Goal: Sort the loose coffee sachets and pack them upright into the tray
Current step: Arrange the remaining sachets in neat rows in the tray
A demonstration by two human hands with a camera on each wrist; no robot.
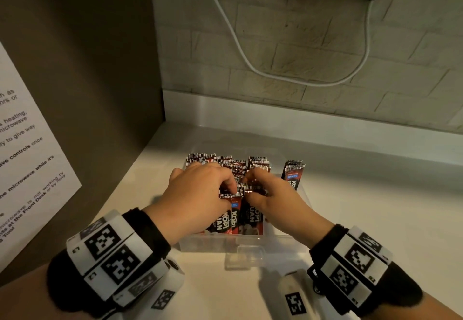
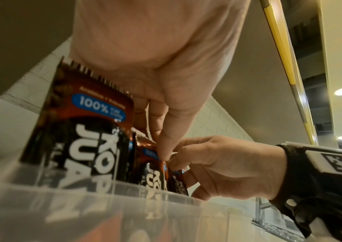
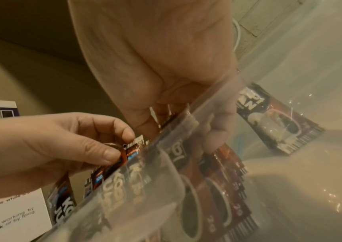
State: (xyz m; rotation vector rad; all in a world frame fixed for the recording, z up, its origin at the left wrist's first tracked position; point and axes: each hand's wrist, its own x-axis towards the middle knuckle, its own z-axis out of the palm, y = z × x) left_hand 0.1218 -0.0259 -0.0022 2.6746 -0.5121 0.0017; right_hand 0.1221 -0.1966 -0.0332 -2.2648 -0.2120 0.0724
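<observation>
Currently, at 9 o'clock of the scene a printed notice [image 1: 27, 159] hangs on the brown side panel [image 1: 100, 69]. At centre the clear plastic tray [image 1: 246, 243] sits on the white counter [image 1: 375, 207], packed with upright coffee sachets [image 1: 246, 215]. The left hand [image 1: 198, 194] pinches the serrated top edge of a front sachet between thumb and curled fingers [image 3: 112, 153]. The right hand [image 1: 273, 194], at 3 o'clock of the left and nearly touching it, curls its fingers [image 2: 188, 152] onto the neighbouring sachet tops. At 2 o'clock of the tray a few leaning sachets [image 1: 293, 173] stand apart from the main block.

Handling, as judged: each sachet is light, thin and pliable, with a glossy film likely to slip; grip the stiffer crimped top seal, not the soft body.

Behind, a white cable [image 1: 250, 64] loops across the brick-pattern wall [image 1: 313, 43]
</observation>
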